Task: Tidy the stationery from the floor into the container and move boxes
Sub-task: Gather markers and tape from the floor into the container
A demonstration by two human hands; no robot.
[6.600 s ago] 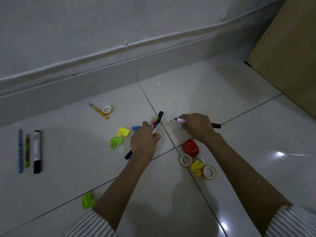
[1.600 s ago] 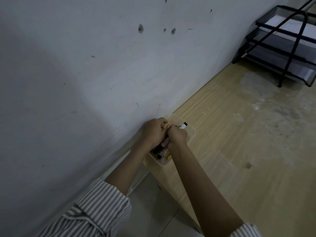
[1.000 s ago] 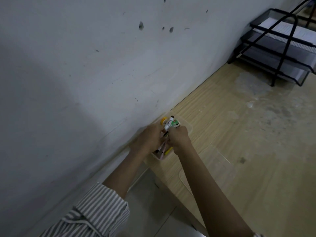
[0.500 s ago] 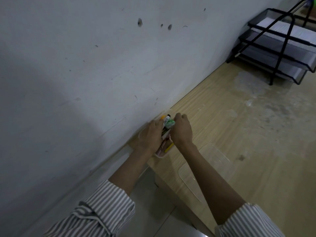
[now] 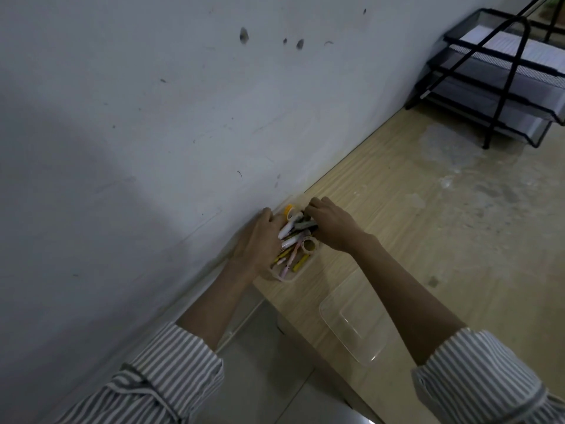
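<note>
Just left of centre, the left hand [image 5: 260, 240] has its fingers curled against the pens [image 5: 292, 237], though whether it clamps them I cannot tell; the container [image 5: 286, 278] sits heaped at the table [image 5: 428, 224] corner, beside the wall; the right hand [image 5: 333, 228] bends its fingers tight over the pens' far ends; a hard shove could tip it off the edge; the lid [image 5: 351, 328], lower right, may not close over that heap.
</note>
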